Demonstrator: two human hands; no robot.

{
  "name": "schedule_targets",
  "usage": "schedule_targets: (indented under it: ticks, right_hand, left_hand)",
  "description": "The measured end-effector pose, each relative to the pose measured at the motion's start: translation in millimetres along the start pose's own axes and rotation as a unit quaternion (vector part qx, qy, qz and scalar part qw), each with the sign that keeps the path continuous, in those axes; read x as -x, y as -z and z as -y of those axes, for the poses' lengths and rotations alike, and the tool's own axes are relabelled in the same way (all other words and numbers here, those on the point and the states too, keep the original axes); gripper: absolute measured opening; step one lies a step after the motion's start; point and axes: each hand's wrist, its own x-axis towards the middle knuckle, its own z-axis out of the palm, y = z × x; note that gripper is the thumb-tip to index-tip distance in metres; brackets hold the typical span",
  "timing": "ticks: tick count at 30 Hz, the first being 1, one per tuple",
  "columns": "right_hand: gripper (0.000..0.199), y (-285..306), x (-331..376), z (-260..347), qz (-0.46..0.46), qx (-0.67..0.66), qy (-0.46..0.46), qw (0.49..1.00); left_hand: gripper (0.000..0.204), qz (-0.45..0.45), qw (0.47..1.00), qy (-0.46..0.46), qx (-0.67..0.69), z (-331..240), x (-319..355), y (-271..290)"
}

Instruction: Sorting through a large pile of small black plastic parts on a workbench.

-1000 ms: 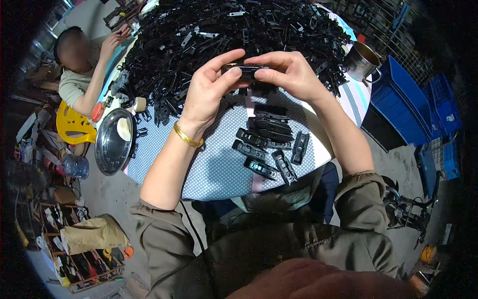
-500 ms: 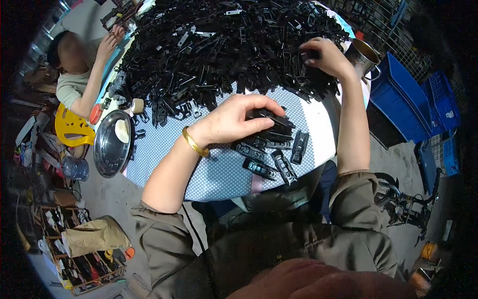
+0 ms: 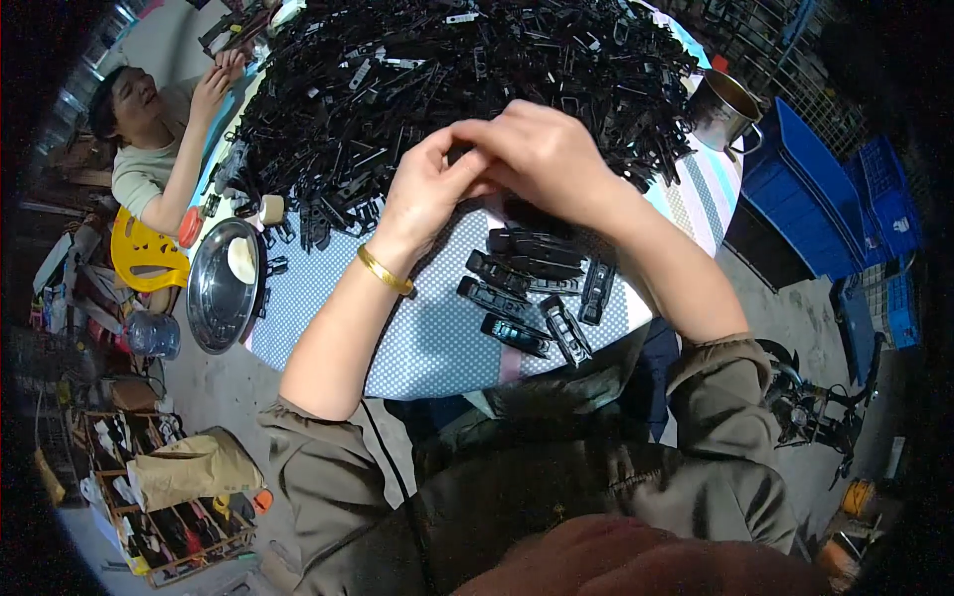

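My left hand (image 3: 417, 199), with a gold bracelet at the wrist, and my right hand (image 3: 549, 164) meet above the near edge of a big heap of black clip-like parts (image 3: 397, 109). Fingertips of both are pinched together. Whatever is between them is hidden behind the fingers. Just below my hands, on the dotted tablecloth (image 3: 417, 343), lies a small group of black clip-like parts (image 3: 537, 248). A few of them, such as one long piece (image 3: 566, 331), lie nearest to me, close to the table's front edge.
A shiny metal bowl (image 3: 204, 298) with a pale piece inside stands at the table's left edge. A metal pot (image 3: 720, 109) is at the right, beside blue crates (image 3: 805, 199). At the left, another person (image 3: 149, 164) works by the heap, near a yellow stool (image 3: 144, 253).
My right hand has come from the heap's right side to the middle. My left hand has lifted off the small group and moved up to meet it.
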Motion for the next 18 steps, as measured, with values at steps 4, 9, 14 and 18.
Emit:
schedule_targets:
  ticks: [4,9,14,18]
  right_hand:
    - [0.034,7,3,-22,-0.004,-0.108,-0.049,0.993]
    - [0.03,33,24,-91,-0.086,0.063,-0.175,0.979]
    - [0.03,29,23,-92,0.012,0.18,-0.189,0.965]
    - [0.03,28,14,-78,-0.09,0.04,-0.19,0.977]
  left_hand:
    - [0.035,-0.033,0.997,0.043,0.052,2,-2,3]
    - [0.035,-0.031,0.998,0.05,0.036,-3,-5,4]
    - [0.036,-0.03,0.991,0.056,0.119,-4,-1,-2]
    - [0.035,-0.007,0.981,0.042,0.19,-5,-1,2]
